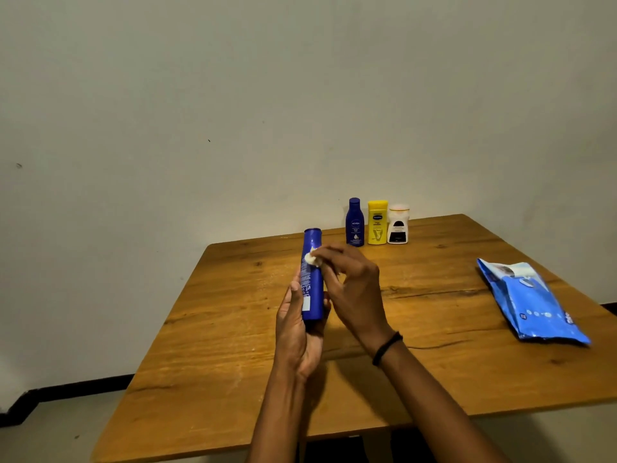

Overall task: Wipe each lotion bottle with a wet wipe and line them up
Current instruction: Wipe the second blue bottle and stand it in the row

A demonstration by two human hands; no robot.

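Lotion bottle, tall blue one, held upright over table w/ wipe on it.

L hand wraps bottle's lower half, palm under base, thumb along label side. R hand pinches small wadded wet wipe btwn fingertips, pressed vs bottle's upper part just below cap end. Black band on R wrist. At far edge of wooden table, 3 more bottles stand in a row, touching or nearly: small blue bottle, yellow bottle, white bottle. Blue wipes pack lies flat on R side, well apart from hands.
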